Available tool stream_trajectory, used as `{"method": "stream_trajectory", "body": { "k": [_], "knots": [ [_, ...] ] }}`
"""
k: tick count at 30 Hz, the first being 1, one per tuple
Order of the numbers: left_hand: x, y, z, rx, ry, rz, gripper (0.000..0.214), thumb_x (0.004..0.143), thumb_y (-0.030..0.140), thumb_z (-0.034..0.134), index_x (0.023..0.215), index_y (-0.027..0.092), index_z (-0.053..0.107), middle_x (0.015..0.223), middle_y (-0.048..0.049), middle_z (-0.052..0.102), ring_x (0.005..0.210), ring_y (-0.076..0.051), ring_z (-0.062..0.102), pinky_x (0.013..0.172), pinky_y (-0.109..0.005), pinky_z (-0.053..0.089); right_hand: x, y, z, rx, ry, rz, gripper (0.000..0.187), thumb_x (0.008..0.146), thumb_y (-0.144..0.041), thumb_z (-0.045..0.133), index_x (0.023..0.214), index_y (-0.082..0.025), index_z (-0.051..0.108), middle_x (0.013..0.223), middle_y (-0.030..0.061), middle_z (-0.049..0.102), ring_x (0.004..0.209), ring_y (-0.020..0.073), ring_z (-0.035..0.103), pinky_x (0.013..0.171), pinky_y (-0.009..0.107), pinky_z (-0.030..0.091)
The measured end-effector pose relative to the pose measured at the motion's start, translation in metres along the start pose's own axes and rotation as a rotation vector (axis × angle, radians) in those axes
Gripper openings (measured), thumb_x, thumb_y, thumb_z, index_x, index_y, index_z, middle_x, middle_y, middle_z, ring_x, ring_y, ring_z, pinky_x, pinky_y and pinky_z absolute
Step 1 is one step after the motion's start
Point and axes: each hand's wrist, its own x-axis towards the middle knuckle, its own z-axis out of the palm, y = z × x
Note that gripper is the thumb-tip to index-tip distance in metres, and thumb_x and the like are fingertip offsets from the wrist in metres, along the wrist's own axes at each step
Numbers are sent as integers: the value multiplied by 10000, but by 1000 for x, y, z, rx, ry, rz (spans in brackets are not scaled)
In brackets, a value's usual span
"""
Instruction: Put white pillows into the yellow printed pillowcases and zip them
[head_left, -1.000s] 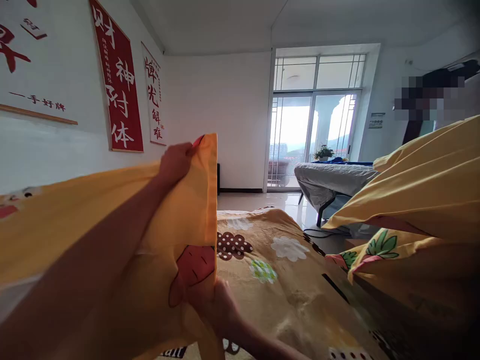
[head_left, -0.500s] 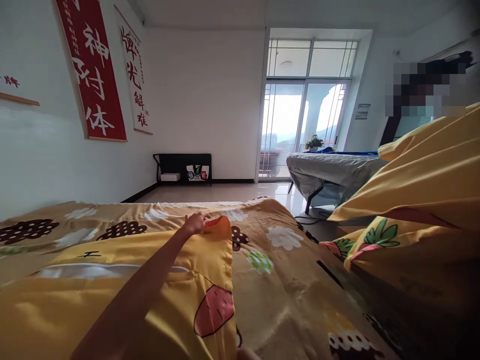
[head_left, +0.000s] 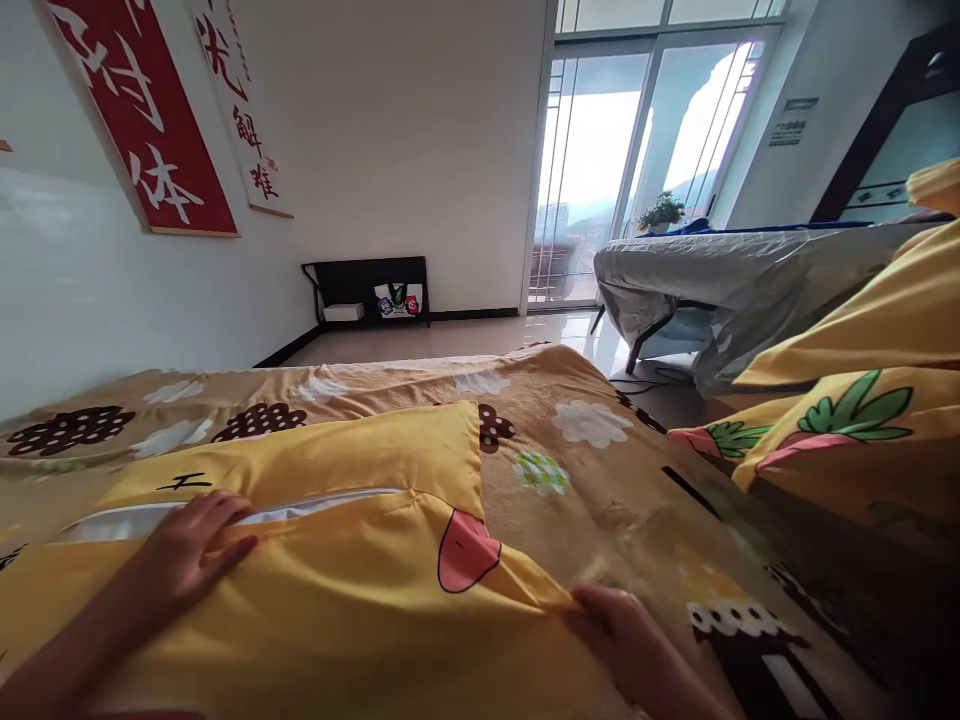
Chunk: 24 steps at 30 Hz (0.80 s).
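A yellow pillowcase (head_left: pixel 352 590) with a printed strawberry-like shape lies in front of me on the patterned blanket. White shows through a long slit across its upper part. My left hand (head_left: pixel 199 545) rests at the lower edge of that slit, fingers stretched and thumb apart from them. Over at the right side, the closed fingers of my right hand (head_left: pixel 619 630) grip the pillowcase's edge and pull it into a point. The far right corner of the pillowcase lies on the blanket, untouched.
The blanket (head_left: pixel 592 520) covers the surface under the pillowcase. More yellow printed cloth (head_left: pixel 855 410) hangs at the right. Behind it stands a table (head_left: pixel 675 265) with a grey plastic cover and a potted plant (head_left: pixel 661 210). A low black rack (head_left: pixel 360 275) is against the far wall.
My left hand has let go of the far right corner and moved left and nearer, to the slit. My right hand has come further into view, gripping the right edge. The view has tilted down.
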Motion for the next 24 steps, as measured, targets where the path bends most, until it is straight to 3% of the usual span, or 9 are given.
{"method": "stream_trajectory", "body": {
  "k": [4, 6, 8, 11, 14, 18, 21, 24],
  "knots": [
    [2, -25, -7, -28, -22, -25, 267, 820, 526, 498, 943, 322, 618, 955, -19, 678, 925, -271, 624, 806, -386, 506, 22, -17, -36, 48, 57, -13, 385, 728, -554, 536, 557, -213, 484, 489, -36, 393, 438, 107, 339, 413, 249, 231],
    [5, -21, -3, -51, -34, -5, 264, 795, 531, 514, 974, 365, 616, 987, 3, 685, 949, -278, 633, 814, -391, 518, 37, -15, -55, 55, 185, -50, 397, 743, -585, 516, 622, -210, 563, 492, -37, 416, 423, 109, 335, 409, 252, 241],
    [5, -9, 3, -76, -26, 3, 269, 810, 514, 494, 1016, 389, 613, 1045, 11, 687, 1005, -280, 631, 855, -406, 518, 53, -8, -65, -86, 285, -80, 401, 779, -563, 480, 679, -201, 621, 511, -21, 471, 452, 123, 379, 436, 255, 276],
    [-4, 13, 10, -70, 24, 5, 272, 800, 539, 487, 992, 410, 629, 1051, 4, 697, 1016, -305, 640, 851, -459, 524, 70, 5, -58, -435, 250, -68, 302, 795, -368, 498, 575, -188, 601, 531, 12, 544, 539, 146, 476, 509, 261, 321],
    [-16, 29, 10, -56, 82, -13, 259, 749, 606, 503, 881, 433, 645, 998, 11, 705, 992, -333, 647, 839, -494, 534, 78, 8, -43, -612, 179, -28, 244, 730, -177, 552, 486, -178, 560, 551, 45, 585, 563, 169, 530, 538, 276, 341],
    [-30, 21, 0, -25, 22, -90, 331, 754, 624, 531, 833, 339, 679, 1128, -7, 672, 1072, -303, 619, 937, -432, 507, 81, -23, -32, -744, 206, -92, 126, 722, -87, 572, 688, -161, 669, 848, 131, 672, 837, 270, 621, 738, 361, 444],
    [-42, 0, -12, -19, -72, -148, 389, 797, 605, 505, 896, 270, 676, 1102, -24, 679, 997, -248, 641, 868, -328, 516, 74, -70, -17, -734, 181, -332, 250, 821, -146, 568, 1045, -192, 670, 1180, 119, 627, 1117, 266, 550, 959, 386, 408],
    [-55, -19, -24, 32, -75, -249, 416, 820, 620, 447, 894, 267, 655, 907, 24, 713, 812, -195, 664, 709, -242, 513, 66, -125, 11, -635, 62, -797, 399, 898, -236, 559, 1294, -194, 532, 1349, 94, 550, 1236, 226, 481, 1042, 369, 366]
  ]
}}
